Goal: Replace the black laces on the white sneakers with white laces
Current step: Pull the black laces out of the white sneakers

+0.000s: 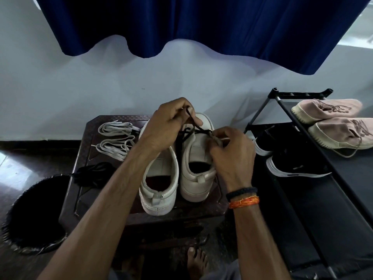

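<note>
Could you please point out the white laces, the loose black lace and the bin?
white laces (116,138): head view, middle of the two bundles.
loose black lace (94,173): head view, middle of the heap.
bin (18,201): head view, left rim.

stool top (212,201) crowded: white sneakers (159,178) centre, white laces (115,138) far left, black lace pile (94,172) near left; shoe rack (302,138) blocks right.

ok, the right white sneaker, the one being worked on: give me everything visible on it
The right white sneaker stands upright on the dark table, heel toward the camera, against the left sneaker. Low-top, smooth leather-like upper, heel pull tab, dark lining, thick pale sole. A black lace is still threaded near its toe. The left hand pinches one lace strand raised above the toe; the right hand pinches another at the sneaker's right edge.
</note>
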